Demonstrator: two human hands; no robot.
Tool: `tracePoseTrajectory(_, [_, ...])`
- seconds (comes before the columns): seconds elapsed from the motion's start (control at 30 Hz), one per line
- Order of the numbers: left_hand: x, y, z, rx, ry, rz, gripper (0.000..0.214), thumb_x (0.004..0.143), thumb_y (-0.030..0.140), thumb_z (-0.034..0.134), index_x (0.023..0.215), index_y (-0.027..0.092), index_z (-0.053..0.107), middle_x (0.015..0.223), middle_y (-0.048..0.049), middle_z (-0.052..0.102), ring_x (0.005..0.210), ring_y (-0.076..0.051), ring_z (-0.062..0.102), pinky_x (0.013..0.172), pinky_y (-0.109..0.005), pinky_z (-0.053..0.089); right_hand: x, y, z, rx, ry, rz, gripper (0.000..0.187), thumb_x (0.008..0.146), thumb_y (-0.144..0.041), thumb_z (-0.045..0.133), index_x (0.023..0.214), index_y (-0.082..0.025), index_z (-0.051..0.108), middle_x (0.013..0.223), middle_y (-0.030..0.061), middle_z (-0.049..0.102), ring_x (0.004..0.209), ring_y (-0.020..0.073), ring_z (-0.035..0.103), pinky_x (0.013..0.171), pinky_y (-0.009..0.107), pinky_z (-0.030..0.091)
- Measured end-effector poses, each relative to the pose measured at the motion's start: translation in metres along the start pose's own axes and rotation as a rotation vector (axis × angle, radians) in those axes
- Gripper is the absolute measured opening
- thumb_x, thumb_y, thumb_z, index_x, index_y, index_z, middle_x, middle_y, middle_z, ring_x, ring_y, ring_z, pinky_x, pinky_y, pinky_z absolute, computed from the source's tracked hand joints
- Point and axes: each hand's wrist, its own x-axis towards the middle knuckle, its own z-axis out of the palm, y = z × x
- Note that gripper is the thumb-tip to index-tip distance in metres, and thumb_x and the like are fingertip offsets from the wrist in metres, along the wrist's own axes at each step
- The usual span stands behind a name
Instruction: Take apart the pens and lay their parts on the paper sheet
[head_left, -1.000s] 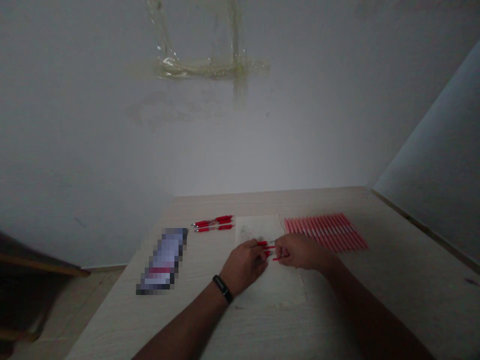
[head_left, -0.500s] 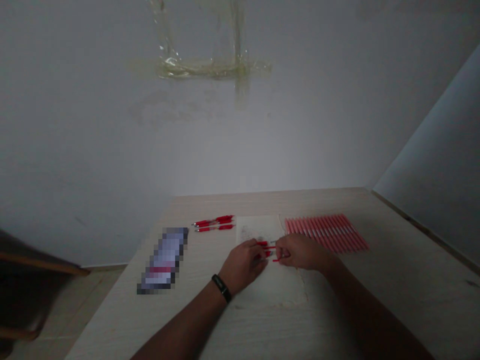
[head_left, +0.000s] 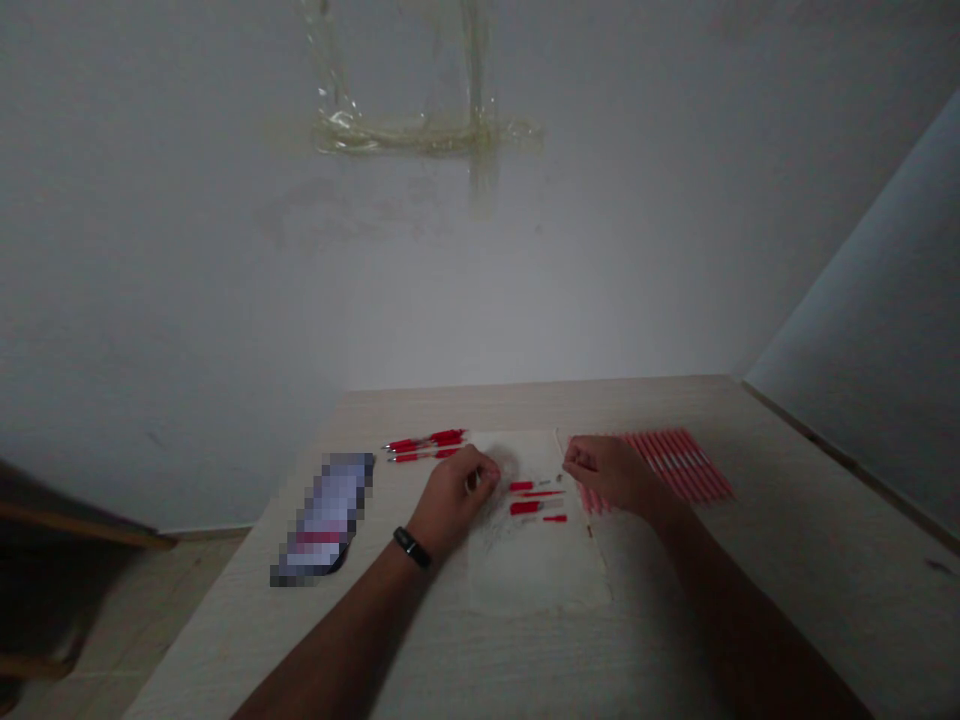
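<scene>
My left hand, with a black band at the wrist, hovers over the left side of a pale sheet. Its thumb and finger meet in a pinch; anything between them is too small to see. My right hand is closed above the near-left end of a row of red pen barrels, its fingertips hiding whatever they hold. Between the hands lie pen parts: a short red piece, a thin red refill, a red grip piece and a small red tip.
Several red pens lie at the back left, beyond my left hand. A blurred-out phone-like object rests on the left of the wooden table. A wall with yellowed tape rises behind; another wall stands right.
My hands have drawn apart, left hand moving left and right hand slightly up and right. The pen parts they covered now lie uncovered on the sheet.
</scene>
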Motion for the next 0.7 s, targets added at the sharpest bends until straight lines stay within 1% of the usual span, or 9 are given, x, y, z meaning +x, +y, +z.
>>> tracePoseTrajectory(0.1, [0.006, -0.012, -0.014, -0.008, 0.099, -0.034, 0.021, 0.094, 0.032, 0.054, 0.081, 0.017, 0.062, 0.076, -0.0012, 0.062, 0.069, -0.015, 0.054, 0.063, -0.026, 0.039, 0.002, 0.011, -0.010, -0.074, 0.170, 0.004, 0.021, 0.088, -0.032, 0.056, 0.073, -0.019, 0.060, 0.065, -0.0005, 0.062, 0.059, 0.0133, 0.053, 0.057, 0.023, 0.032])
tracePoseTrajectory(0.2, [0.009, -0.017, -0.020, -0.031, 0.163, -0.066, 0.023, 0.094, 0.036, 0.054, 0.080, 0.018, 0.060, 0.075, -0.0005, 0.061, 0.068, -0.015, 0.054, 0.063, -0.026, 0.039, 0.003, 0.022, -0.015, -0.097, 0.252, 0.014, 0.024, 0.089, -0.035, 0.056, 0.071, -0.019, 0.057, 0.063, -0.0010, 0.058, 0.058, 0.0132, 0.050, 0.057, 0.024, 0.031])
tracePoseTrajectory(0.3, [0.009, -0.019, -0.021, -0.020, 0.203, -0.080, 0.024, 0.094, 0.038, 0.054, 0.080, 0.018, 0.059, 0.075, -0.0001, 0.060, 0.067, -0.015, 0.054, 0.062, -0.026, 0.039, 0.004, 0.030, -0.016, -0.110, 0.278, 0.014, 0.025, 0.088, -0.036, 0.056, 0.070, -0.019, 0.055, 0.062, -0.0017, 0.055, 0.058, 0.0131, 0.048, 0.056, 0.024, 0.029])
tracePoseTrajectory(0.4, [0.009, -0.021, -0.019, -0.001, 0.220, -0.083, 0.027, 0.094, 0.038, 0.053, 0.078, 0.018, 0.058, 0.074, 0.0003, 0.058, 0.066, -0.015, 0.052, 0.061, -0.026, 0.038, 0.005, 0.034, -0.014, -0.132, 0.271, 0.019, 0.027, 0.087, -0.035, 0.055, 0.066, -0.019, 0.052, 0.060, -0.0021, 0.054, 0.057, 0.0127, 0.047, 0.057, 0.025, 0.028])
tracePoseTrajectory(0.57, [0.009, -0.025, -0.018, 0.015, 0.188, -0.095, 0.035, 0.096, 0.040, 0.049, 0.069, 0.018, 0.054, 0.065, 0.0012, 0.056, 0.062, -0.015, 0.053, 0.061, -0.026, 0.038, 0.005, 0.035, -0.013, -0.133, 0.291, 0.056, 0.033, 0.088, -0.037, 0.054, 0.061, -0.020, 0.045, 0.053, -0.0045, 0.045, 0.052, 0.0113, 0.040, 0.054, 0.025, 0.025])
tracePoseTrajectory(0.7, [0.009, -0.026, -0.018, 0.042, 0.176, -0.120, 0.037, 0.097, 0.041, 0.048, 0.069, 0.018, 0.057, 0.065, -0.0004, 0.060, 0.064, -0.017, 0.058, 0.063, -0.028, 0.042, 0.004, 0.034, -0.012, -0.105, 0.299, 0.057, 0.033, 0.087, -0.037, 0.054, 0.060, -0.020, 0.045, 0.051, -0.0049, 0.042, 0.051, 0.0108, 0.039, 0.053, 0.024, 0.026])
